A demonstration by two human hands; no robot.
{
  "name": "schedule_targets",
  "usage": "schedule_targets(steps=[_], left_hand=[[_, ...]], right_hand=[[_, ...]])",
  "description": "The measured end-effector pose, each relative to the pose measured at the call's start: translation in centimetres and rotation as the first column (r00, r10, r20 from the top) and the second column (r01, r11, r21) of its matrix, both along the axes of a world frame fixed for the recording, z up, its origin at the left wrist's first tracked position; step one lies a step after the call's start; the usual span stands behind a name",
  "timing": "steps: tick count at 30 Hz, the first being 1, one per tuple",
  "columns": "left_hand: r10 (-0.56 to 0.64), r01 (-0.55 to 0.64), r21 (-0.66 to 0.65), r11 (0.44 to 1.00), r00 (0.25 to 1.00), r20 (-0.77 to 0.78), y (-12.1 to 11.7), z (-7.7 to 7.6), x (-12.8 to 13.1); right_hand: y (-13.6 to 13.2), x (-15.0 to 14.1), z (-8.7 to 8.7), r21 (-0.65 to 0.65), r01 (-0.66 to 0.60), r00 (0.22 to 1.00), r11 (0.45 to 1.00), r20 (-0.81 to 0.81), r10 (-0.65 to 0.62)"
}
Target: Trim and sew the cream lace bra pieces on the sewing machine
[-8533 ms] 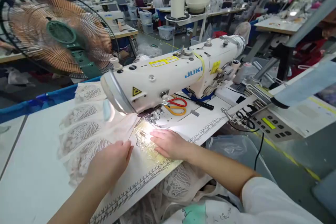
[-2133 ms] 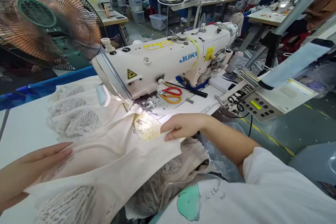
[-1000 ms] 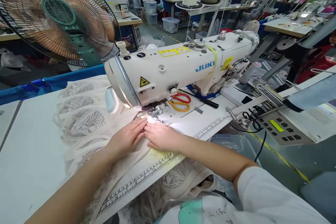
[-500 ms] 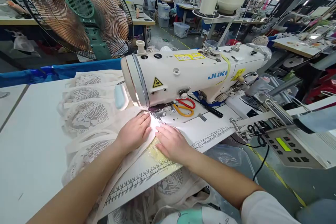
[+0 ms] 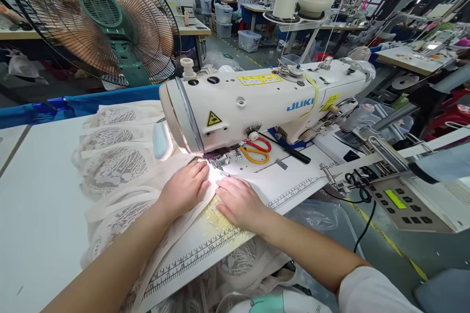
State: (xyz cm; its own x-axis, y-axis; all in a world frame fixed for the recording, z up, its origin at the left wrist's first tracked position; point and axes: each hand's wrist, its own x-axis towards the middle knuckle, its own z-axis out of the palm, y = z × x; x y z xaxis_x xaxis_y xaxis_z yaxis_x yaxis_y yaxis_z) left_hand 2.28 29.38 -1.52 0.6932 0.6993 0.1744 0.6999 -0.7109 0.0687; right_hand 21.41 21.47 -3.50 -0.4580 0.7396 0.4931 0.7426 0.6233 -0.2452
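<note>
A beige bra (image 5: 179, 168) with lace cups lies on the sewing table, its edge under the head of the white sewing machine (image 5: 235, 107). My left hand (image 5: 185, 188) rests flat on this fabric just left of the presser foot, fingers together and thumb apart. To the right, my right hand (image 5: 240, 205) lies with outstretched fingers at the fabric's edge, palm over a shiny yellowish taped patch (image 5: 218, 215). The needle area is partly hidden by the machine head and my fingertips. More lace bra cups (image 5: 121, 168) spread in a row on the left, joined or overlapping.
Scissors (image 5: 257, 151) with red and orange handles and a black-handled tool (image 5: 293, 151) lie under the machine arm. A control panel (image 5: 400, 200) stands right, a fan (image 5: 106, 19) back left. More bras (image 5: 238, 259) hang below the table edge (image 5: 198, 249). People work far behind.
Earlier both hands held the bra spread wide in front of the machine; then they came together near the presser foot. Now they lie slightly apart, nearly unmoved over the last half second.
</note>
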Motion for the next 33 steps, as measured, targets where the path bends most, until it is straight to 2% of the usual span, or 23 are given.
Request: schedule_targets(steps=[4, 17, 27, 33], left_hand=[[-0.011, 0.012, 0.019, 1.0, 1.0, -0.019, -0.1, 0.1, 0.1], [-0.028, 0.033, 0.061, 0.998, 0.997, -0.075, 0.0, 0.3, 0.1], [-0.023, 0.028, 0.061, 0.998, 0.997, -0.075, 0.4, 0.4, 0.1], [-0.024, 0.029, 0.064, 0.998, 0.997, -0.075, 1.2, 0.7, -0.1]], right_hand=[[0.1, 0.1, 0.1, 0.063, 0.008, 1.0, 0.998, -0.03, -0.006], [0.3, 0.1, 0.1, 0.113, -0.008, 0.995, 0.994, -0.101, 0.02], [0.4, 0.0, -0.1, 0.065, 0.01, 0.999, 0.998, -0.049, -0.007], [0.6, -0.3, -0.2, -0.025, 0.02, 1.0, 0.999, 0.019, -0.019]])
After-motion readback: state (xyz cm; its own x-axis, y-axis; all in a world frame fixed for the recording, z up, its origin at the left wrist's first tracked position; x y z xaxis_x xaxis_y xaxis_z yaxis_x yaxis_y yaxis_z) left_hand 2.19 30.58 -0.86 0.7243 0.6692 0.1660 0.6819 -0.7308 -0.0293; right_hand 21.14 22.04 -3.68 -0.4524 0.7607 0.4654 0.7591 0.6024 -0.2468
